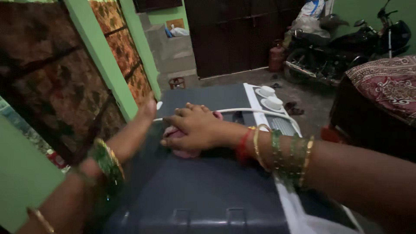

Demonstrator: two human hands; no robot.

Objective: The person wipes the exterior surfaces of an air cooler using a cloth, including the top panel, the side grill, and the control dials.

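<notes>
Right hand (197, 128) presses a pink cloth (184, 149) on the grey washing machine lid (195, 190), mid-lid, fingers curled over it. Left hand (149, 108) at the lid's far left edge, fingers' spread unclear.

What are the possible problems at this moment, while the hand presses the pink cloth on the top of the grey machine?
1. The right hand presses the pink cloth close to the white hose; a wide wipe might catch it.
2. The bangles on that wrist hang just over the grey lid and may scratch it.
3. The left hand sits at the lid's far edge by the green pillar, so it could slip off.
</notes>
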